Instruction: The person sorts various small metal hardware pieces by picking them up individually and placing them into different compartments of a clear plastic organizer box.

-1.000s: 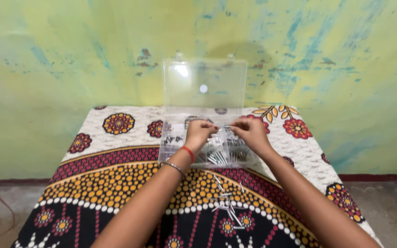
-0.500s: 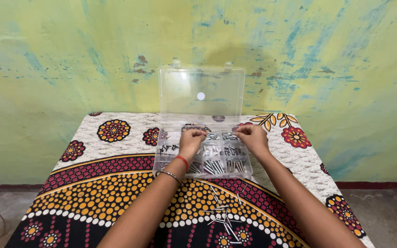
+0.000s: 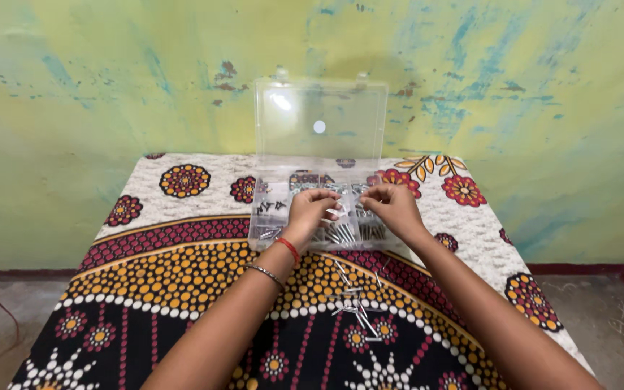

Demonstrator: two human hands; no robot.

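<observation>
Both hands hover over a clear plastic organizer box (image 3: 276,230) that sits near the far edge of the table (image 3: 182,260), roughly midway between its left and right edges. Left hand (image 3: 310,211) is curled into a loose fist, knuckles up, with its fingertips drawn together over the middle compartments; whether something small is pinched between them cannot be told from this view. A red thread band (image 3: 290,250) and a thin metal bangle (image 3: 269,274) circle that wrist. Right hand (image 3: 393,206) is likewise curled, thumb and forefinger brought close together and pointing toward the left hand, just above the compartments on the box's right side; what it pinches, if anything, is too small to make out. The two hands are near each other but apart.

Screws and small metal fasteners (image 3: 341,235) fill the compartments of the box, with darker pieces (image 3: 272,206) in a left-hand compartment. Its transparent lid (image 3: 319,119) stands upright behind it, against the painted green and yellow wall (image 3: 110,87).

Nearer the person, between the forearms, a loose scatter of long silver screws (image 3: 355,314) lies on the patterned cloth, well apart from the box. That cloth, with dotted bands and flower medallions in red, orange and black, covers the whole table top.
</observation>
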